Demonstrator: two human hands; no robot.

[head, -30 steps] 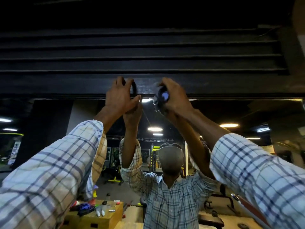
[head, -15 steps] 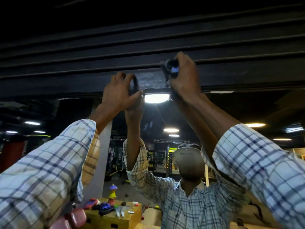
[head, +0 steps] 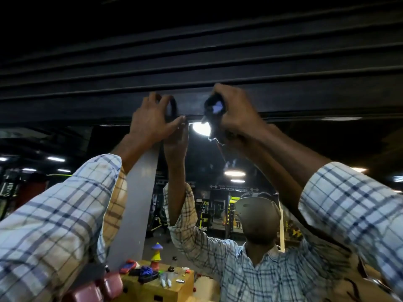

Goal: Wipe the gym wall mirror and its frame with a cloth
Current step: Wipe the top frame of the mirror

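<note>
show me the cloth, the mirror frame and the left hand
cloth (head: 213, 105): head view, bunched dark part
mirror frame (head: 305, 101): head view, bare top bar
left hand (head: 150, 124): head view, back of the hand

We see the frame (head: 305, 101), a dark, broad bar, running from 9 to 3 o'clock along the top edge of the mirror (head: 327, 140), which reflects gym lights. At 12 o'clock our right hand (head: 237, 112) grips the dark cloth (head: 214, 109), pale-blue patched, bunched against the frame's lower edge.

The cloth (head: 214, 108) is largely concealed by the right hand (head: 237, 112); small items (head: 166, 282) on the yellow box (head: 152, 291) cannot be identified.
</note>
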